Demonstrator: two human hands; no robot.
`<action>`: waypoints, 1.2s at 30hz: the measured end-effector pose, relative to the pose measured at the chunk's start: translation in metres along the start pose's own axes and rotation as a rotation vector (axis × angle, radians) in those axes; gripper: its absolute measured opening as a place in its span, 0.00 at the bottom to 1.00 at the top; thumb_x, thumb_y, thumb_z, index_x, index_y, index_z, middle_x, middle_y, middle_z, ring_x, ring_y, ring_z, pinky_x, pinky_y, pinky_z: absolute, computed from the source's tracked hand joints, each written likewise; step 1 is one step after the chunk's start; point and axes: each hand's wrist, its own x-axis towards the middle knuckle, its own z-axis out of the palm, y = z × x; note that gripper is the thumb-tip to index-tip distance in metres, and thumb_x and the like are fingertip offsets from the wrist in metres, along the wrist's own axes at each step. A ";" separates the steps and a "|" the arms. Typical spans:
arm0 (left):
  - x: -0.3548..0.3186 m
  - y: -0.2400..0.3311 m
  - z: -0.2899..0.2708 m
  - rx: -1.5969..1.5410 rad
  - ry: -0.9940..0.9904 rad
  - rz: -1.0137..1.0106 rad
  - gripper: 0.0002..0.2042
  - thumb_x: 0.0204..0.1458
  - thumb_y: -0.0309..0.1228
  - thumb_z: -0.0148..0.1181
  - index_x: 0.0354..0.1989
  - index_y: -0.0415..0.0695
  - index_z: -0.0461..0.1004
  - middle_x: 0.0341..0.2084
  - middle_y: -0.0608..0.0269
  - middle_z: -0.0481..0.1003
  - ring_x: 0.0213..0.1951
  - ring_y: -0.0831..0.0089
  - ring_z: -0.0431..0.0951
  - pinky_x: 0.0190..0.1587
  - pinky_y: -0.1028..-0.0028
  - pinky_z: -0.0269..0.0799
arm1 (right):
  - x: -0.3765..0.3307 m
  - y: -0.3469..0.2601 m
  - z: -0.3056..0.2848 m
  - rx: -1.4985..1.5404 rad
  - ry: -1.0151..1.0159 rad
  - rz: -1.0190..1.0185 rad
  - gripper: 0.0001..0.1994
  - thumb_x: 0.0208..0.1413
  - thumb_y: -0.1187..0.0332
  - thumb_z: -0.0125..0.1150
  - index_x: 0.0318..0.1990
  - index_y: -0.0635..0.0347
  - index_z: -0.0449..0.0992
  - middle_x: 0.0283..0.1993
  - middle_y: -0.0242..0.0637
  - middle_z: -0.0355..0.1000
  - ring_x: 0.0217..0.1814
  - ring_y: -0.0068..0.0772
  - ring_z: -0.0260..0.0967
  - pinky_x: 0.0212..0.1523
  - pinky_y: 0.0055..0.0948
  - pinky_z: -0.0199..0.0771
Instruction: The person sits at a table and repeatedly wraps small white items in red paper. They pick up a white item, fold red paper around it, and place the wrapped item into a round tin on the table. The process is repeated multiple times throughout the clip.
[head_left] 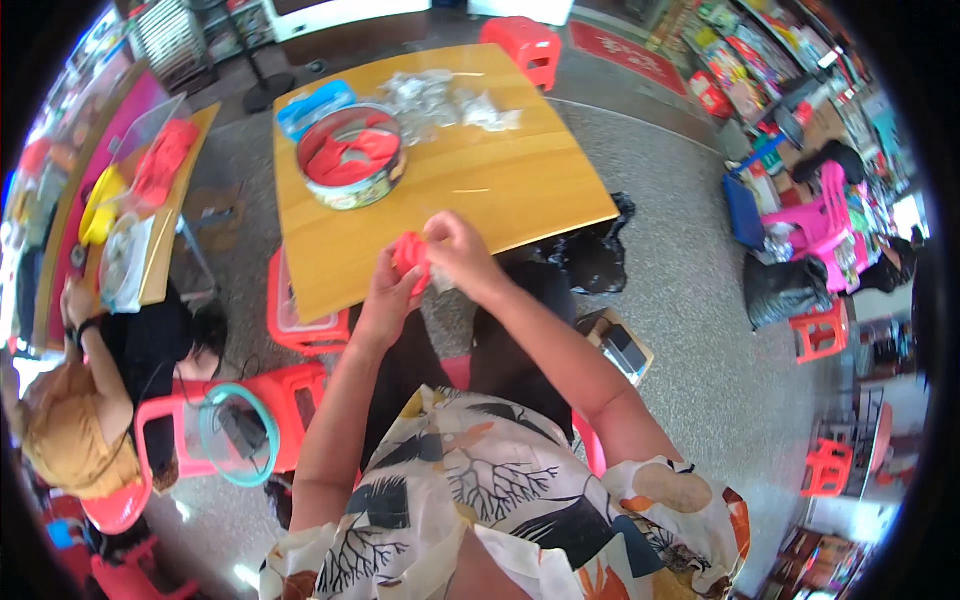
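i hold a small red thing (411,252) in my left hand (385,300), fingers curled tight on it, and my right hand (462,255) pinches its top so it stays still over my lap. past it, on the wooden table (520,180), sit a round tin (350,157) of red pieces and some clear bags (440,100), close to reach.

Red thing (410,252) squeezed between left hand (385,300) and right hand (462,255), mostly covered by fingers, so kind hard to tell. Contents of round tin (350,157) on wooden table (500,180): red bits, too small to tell. Clear plastic pile (440,100) blurry. Shop shelves (760,60) bent and cut off at dark rim. Seated person (90,420) partly cut off at left.
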 end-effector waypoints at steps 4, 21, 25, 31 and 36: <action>-0.008 0.014 -0.016 -0.099 0.025 -0.058 0.24 0.62 0.29 0.51 0.65 0.47 0.53 0.26 0.68 0.69 0.18 0.86 0.60 0.20 0.85 0.54 | -0.010 -0.032 -0.019 0.774 -0.317 0.332 0.18 0.53 0.72 0.60 0.51 0.58 0.66 0.50 0.36 0.67 0.52 0.28 0.67 0.52 0.28 0.70; 0.035 0.018 -0.075 0.467 0.011 -0.035 0.12 0.63 0.32 0.47 0.53 0.43 0.68 0.29 0.67 0.72 0.24 0.84 0.68 0.27 0.83 0.65 | 0.026 0.005 0.014 -0.377 -0.214 -0.298 0.10 0.52 0.79 0.57 0.42 0.61 0.69 0.35 0.39 0.75 0.40 0.34 0.76 0.41 0.30 0.73; 0.021 0.022 -0.077 0.787 0.269 0.358 0.14 0.59 0.34 0.56 0.51 0.42 0.70 0.32 0.64 0.75 0.35 0.73 0.74 0.34 0.75 0.72 | 0.021 -0.012 0.027 -0.222 -0.157 -0.173 0.07 0.52 0.77 0.60 0.38 0.63 0.70 0.32 0.44 0.76 0.29 0.34 0.77 0.31 0.32 0.74; 0.006 0.030 -0.062 1.296 0.308 0.575 0.15 0.47 0.31 0.66 0.43 0.42 0.75 0.34 0.56 0.76 0.44 0.55 0.74 0.48 0.61 0.70 | 0.036 -0.004 0.036 -0.224 -0.190 -0.046 0.12 0.49 0.70 0.68 0.38 0.62 0.71 0.27 0.38 0.76 0.27 0.30 0.77 0.30 0.29 0.74; 0.024 0.037 -0.073 1.248 0.216 0.398 0.08 0.48 0.28 0.64 0.36 0.40 0.77 0.30 0.56 0.77 0.40 0.63 0.77 0.47 0.68 0.70 | 0.046 0.001 0.040 -0.242 -0.238 -0.238 0.11 0.48 0.69 0.69 0.35 0.61 0.73 0.29 0.36 0.77 0.31 0.29 0.76 0.33 0.30 0.75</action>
